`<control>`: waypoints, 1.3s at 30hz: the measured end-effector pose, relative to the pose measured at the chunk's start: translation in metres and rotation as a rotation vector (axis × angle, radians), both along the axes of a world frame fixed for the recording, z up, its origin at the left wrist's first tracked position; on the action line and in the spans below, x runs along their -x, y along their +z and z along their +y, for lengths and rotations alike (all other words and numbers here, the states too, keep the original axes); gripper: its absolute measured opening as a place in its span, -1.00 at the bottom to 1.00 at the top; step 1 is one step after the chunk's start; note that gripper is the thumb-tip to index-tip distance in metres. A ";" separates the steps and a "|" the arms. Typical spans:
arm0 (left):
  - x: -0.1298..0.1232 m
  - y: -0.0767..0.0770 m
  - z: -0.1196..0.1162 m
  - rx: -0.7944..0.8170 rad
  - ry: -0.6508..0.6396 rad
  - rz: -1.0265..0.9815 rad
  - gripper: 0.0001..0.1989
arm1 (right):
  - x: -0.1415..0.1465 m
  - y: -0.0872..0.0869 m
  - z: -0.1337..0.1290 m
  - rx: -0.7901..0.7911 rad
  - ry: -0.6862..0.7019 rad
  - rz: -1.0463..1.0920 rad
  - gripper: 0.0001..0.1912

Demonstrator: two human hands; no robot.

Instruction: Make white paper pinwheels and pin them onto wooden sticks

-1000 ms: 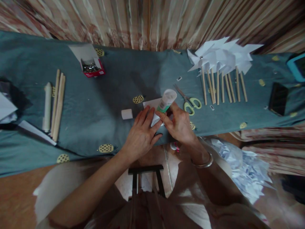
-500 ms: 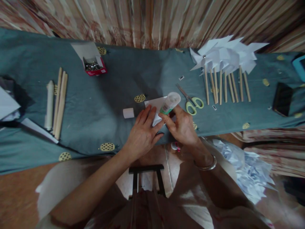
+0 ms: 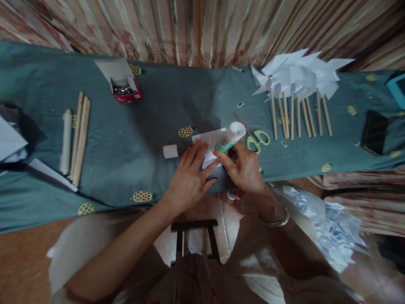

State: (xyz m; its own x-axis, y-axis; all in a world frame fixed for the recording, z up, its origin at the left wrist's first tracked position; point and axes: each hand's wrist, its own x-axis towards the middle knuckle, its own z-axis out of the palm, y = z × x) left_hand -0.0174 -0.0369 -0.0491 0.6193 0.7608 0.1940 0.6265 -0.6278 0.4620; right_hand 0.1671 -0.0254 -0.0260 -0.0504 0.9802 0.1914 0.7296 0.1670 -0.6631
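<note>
Between my hands a small sheet of white paper [image 3: 209,137] lies on the green tablecloth. My left hand [image 3: 191,177] rests on the paper's left side, its fingers stretched out flat. My right hand [image 3: 245,166] grips a white and green glue stick [image 3: 232,134], tilted with its lower end down at the paper; that end is hidden by the fingers. A white cap [image 3: 170,151] lies to the left of the paper. Just right of the glue stick are scissors [image 3: 255,139] with light green handles.
Paper pinwheels [image 3: 300,71] on wooden sticks lie at the back right, with a dark phone [image 3: 375,132] beyond. A red box [image 3: 128,95] of metal pins stands open at the back left. Several rods [image 3: 80,143] lie at the left. A bag of paper [image 3: 335,232] is below the table.
My right hand has shifted slightly to the right with the glue stick, which now leans more to the right. My left hand has stayed on the paper.
</note>
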 end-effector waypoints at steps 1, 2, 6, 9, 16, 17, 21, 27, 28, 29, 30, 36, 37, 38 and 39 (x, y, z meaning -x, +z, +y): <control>0.000 0.000 0.000 -0.003 0.002 0.001 -0.53 | 0.000 0.000 0.000 -0.002 -0.005 0.007 -0.63; 0.000 0.000 0.000 -0.006 0.005 0.000 -0.53 | 0.000 0.000 0.000 -0.003 -0.013 0.012 -0.63; 0.000 -0.001 0.000 -0.006 0.005 -0.005 -0.52 | -0.001 -0.001 0.001 0.004 -0.042 0.010 -0.63; 0.000 -0.001 0.000 -0.005 -0.002 -0.002 -0.54 | -0.001 -0.001 0.001 0.000 -0.058 0.014 -0.63; 0.000 0.001 0.001 0.000 -0.004 0.015 -0.51 | -0.003 -0.001 0.003 0.012 -0.081 0.047 -0.65; 0.000 0.001 0.001 0.004 -0.003 0.017 -0.51 | -0.003 -0.002 0.003 0.016 -0.082 0.052 -0.66; 0.000 0.001 0.000 0.003 -0.002 0.016 -0.50 | -0.004 -0.005 0.003 0.027 -0.086 0.076 -0.68; -0.001 0.001 0.000 -0.013 -0.005 0.021 -0.51 | -0.004 -0.006 0.005 0.023 -0.111 0.083 -0.68; -0.001 0.001 0.000 -0.014 -0.005 0.022 -0.51 | -0.004 -0.005 0.005 0.025 -0.112 0.087 -0.67; -0.001 0.001 0.000 -0.016 -0.006 0.022 -0.51 | -0.004 -0.005 0.006 0.025 -0.113 0.089 -0.67; -0.001 0.001 0.000 -0.017 -0.007 0.021 -0.50 | -0.004 -0.005 0.006 0.022 -0.115 0.092 -0.66; -0.001 0.000 -0.001 -0.002 0.004 0.014 -0.52 | -0.003 -0.005 0.008 0.021 -0.110 0.085 -0.64; -0.001 0.000 -0.001 0.001 0.003 0.015 -0.52 | -0.003 -0.005 0.009 0.023 -0.109 0.087 -0.64; -0.001 0.000 -0.001 0.002 0.001 0.015 -0.52 | -0.003 -0.005 0.009 0.025 -0.109 0.088 -0.64; -0.001 0.001 -0.001 0.002 0.000 0.016 -0.52 | -0.003 -0.005 0.009 0.028 -0.110 0.088 -0.64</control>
